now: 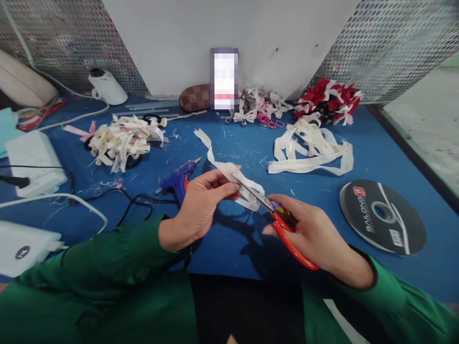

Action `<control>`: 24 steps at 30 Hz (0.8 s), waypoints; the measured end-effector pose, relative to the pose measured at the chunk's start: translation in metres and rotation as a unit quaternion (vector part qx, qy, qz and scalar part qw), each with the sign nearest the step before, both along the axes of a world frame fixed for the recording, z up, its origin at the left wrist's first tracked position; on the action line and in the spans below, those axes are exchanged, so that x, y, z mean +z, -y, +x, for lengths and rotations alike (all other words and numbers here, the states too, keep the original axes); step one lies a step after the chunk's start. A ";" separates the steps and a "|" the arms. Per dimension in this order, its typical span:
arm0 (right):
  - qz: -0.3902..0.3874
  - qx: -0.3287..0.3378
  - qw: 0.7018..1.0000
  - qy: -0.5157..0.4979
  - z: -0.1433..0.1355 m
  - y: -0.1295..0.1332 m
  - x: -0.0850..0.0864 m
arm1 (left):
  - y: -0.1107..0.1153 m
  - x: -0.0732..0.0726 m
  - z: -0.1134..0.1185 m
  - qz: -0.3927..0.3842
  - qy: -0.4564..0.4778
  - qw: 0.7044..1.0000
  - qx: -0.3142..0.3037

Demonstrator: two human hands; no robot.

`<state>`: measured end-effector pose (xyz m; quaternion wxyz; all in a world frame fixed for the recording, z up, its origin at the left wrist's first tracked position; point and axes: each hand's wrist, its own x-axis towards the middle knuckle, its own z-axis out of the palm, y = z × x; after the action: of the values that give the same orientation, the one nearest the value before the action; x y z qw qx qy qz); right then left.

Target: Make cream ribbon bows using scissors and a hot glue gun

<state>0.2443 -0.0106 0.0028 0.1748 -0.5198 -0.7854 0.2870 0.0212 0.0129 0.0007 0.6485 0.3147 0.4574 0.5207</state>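
Observation:
A white printed ribbon (225,168) is pinched between the thumb and fingers of my left hand (202,203), its free end trailing up and away over the table. My right hand (308,229) is wrapped round red-handled scissors (292,246), whose blades point to the upper left and lie along the ribbon close to my left fingertips. Something purple and yellow shows beside the scissor handles under my right fingers; what it is I cannot make out. Behind my left hand lies a blue glue gun (176,180) with an orange trigger.
The blue table (229,253) holds a pile of cream bows (122,141) at left, loose white ribbon (311,165) and a black ribbon spool (366,215) at right. At the back are a phone (224,79), red bows (328,100) and a white bottle (109,88). Cables and white boxes lie left.

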 end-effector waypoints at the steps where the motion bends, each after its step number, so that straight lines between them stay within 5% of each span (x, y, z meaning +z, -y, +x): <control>1: -0.001 0.000 1.000 -0.003 0.000 0.000 0.000 | 0.000 0.000 0.000 0.001 -0.001 1.000 0.000; 24: -0.031 -0.001 0.999 -0.020 -0.001 0.000 -0.003 | 0.002 -0.003 0.001 0.004 0.009 1.000 -0.023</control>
<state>0.2428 -0.0104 -0.0001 0.1745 -0.5200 -0.7718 0.3217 0.0226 0.0112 -0.0021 0.6632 0.3231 0.4417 0.5106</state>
